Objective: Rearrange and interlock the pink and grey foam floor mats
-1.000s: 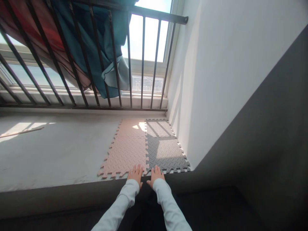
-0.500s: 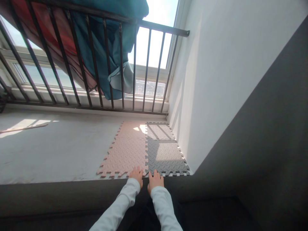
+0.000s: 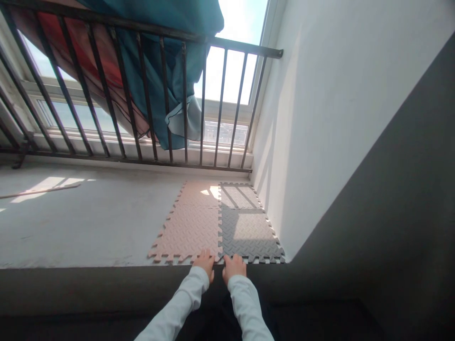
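Left hand [image 3: 204, 262] and right hand [image 3: 234, 267] side by side, palms down.
The left's fingers lie a bit spread on the bumpy pink mat [image 3: 190, 230]; the right's curl at the edge of the gray mat [image 3: 245, 241], and I can't tell if they grip. Both mats have jigsaw edges and lie flat on the smooth ledge [image 3: 88, 227]. Behind are thin dark bars [image 3: 245, 48] and folded blue cloth [image 3: 174, 66].

Glare from window [image 3: 232, 76], striped shadows on grey mat [image 3: 249, 225], dim foreground
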The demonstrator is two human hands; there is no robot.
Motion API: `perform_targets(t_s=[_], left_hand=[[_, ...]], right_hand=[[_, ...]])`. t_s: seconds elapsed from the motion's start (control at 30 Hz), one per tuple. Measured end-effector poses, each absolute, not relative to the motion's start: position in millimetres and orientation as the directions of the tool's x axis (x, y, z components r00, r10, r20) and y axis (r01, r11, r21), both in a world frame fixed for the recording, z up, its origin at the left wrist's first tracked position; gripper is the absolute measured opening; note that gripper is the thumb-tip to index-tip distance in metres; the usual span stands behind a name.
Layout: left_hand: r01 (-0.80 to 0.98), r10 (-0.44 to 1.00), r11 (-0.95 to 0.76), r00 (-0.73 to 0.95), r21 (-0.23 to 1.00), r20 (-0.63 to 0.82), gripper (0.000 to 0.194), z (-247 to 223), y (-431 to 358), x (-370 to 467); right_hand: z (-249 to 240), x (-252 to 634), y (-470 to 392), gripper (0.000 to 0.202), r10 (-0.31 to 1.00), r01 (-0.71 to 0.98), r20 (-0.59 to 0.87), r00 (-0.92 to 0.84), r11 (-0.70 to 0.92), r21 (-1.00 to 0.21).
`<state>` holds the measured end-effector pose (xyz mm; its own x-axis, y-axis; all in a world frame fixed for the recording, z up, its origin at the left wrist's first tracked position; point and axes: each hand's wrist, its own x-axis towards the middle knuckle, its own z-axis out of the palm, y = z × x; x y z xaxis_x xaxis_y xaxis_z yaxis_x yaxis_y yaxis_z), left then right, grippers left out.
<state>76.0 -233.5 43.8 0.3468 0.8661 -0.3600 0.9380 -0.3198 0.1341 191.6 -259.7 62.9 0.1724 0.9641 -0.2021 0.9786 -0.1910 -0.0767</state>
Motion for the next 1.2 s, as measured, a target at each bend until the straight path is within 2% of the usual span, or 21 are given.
perform_targets(t_s=[0.27,0.6,0.73,0.83,1.0,1.2], left_hand=[[0.925,0.859,-0.344,0.380,0.163,-0.343,0.052,47,-245,72],[0.929,0.890,-0.345,0.369,0.132,-0.268,0.038,68,-242,71],[0.959,0.933,-0.268,0.281,0.086,-0.224,0.049,71,-196,63],[0.976,0.940,-0.214,0.217,0.040,-0.264,0.058,65,-151,61],[0.980,0.923,-0.183,0.199,0.079,-0.328,0.067,50,-92,67],[0.987,0.939,-0.146,0.160,0.069,-0.304,0.065,41,-66,75]], right_hand=[[67,192,-262,0.030,0.967,0.982,-0.201,0.157,-0.173,-0.069],[72,194,-274,0.029,0.966,0.983,-0.206,0.155,-0.172,-0.069],[73,193,-278,0.029,0.957,0.977,-0.227,0.182,-0.201,-0.067],[73,194,-280,0.026,0.962,0.976,-0.207,0.177,-0.199,-0.092],[66,199,-276,0.030,0.964,0.950,-0.115,0.240,-0.258,-0.175],[55,205,-265,0.037,0.945,0.922,-0.121,0.304,-0.324,-0.210]])
